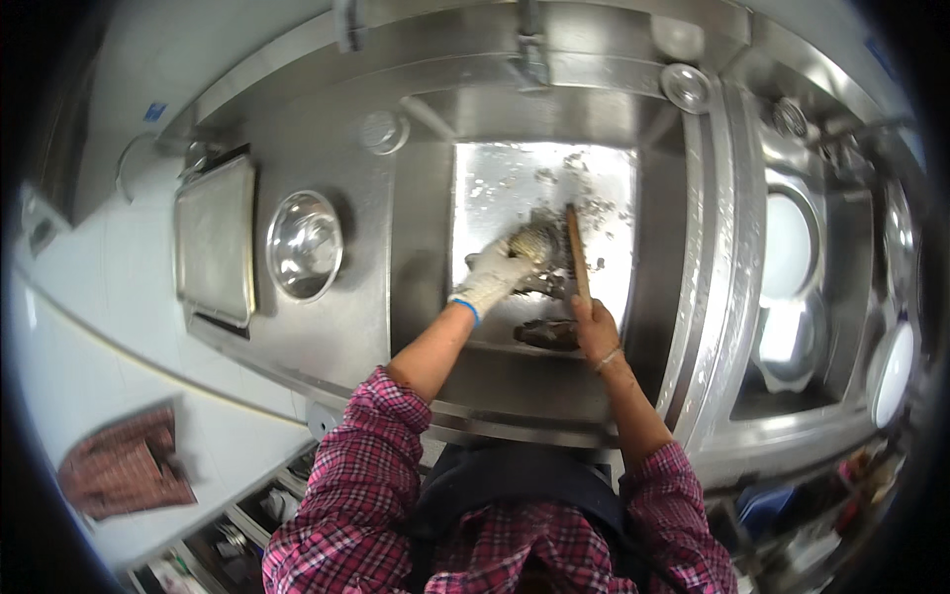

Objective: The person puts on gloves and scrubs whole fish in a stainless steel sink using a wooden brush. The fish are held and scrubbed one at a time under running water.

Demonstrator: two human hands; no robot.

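Observation:
A fish (535, 244) with yellowish-grey scales lies on a pale metal sheet (475, 163) inside the deep sink. My left hand (489, 277), in a white knit glove with a blue band at the wrist, is closed on the fish. My bare right hand (597, 335) grips the lower end of a long wooden-handled brush (579, 259), which looks like a fish scaler and stands just right of the fish. Its working side is too small to make out clearly. Nearer to me lies a second, dark fish (547, 335). Loose scales (600, 210) are strewn over the sheet.
Left on the steel counter stand a shiny metal bowl (305, 247) and a rectangular tray (216, 243). A faucet (531, 59) overhangs the sink's back edge. The right-hand sink (841, 391) holds white plates (787, 247) and bowls.

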